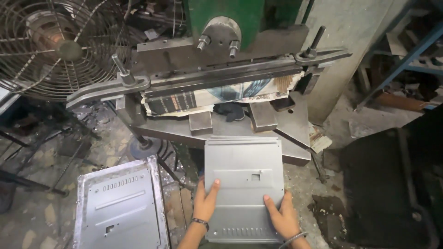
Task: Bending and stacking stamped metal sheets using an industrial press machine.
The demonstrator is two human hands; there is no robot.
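A grey sheet-metal panel [243, 184] with a small rectangular cut-out and a row of slots lies flat, its far edge on the bed [295, 138] of a green press machine [240, 18]. My left hand [204, 199] grips the panel's left edge, thumb on top. My right hand [280, 213] grips the right edge near the front, thumb on the sheet. Both wrists wear bracelets. More panels seem stacked under the far edge.
A stack of similar grey panels [121, 205] sits low at the left. A wire-guarded fan [60, 46] stands at upper left. Two steel blocks [200, 122] rest on the press bed under the long blade bar [207, 76]. Blue shelving [406, 50] is at right.
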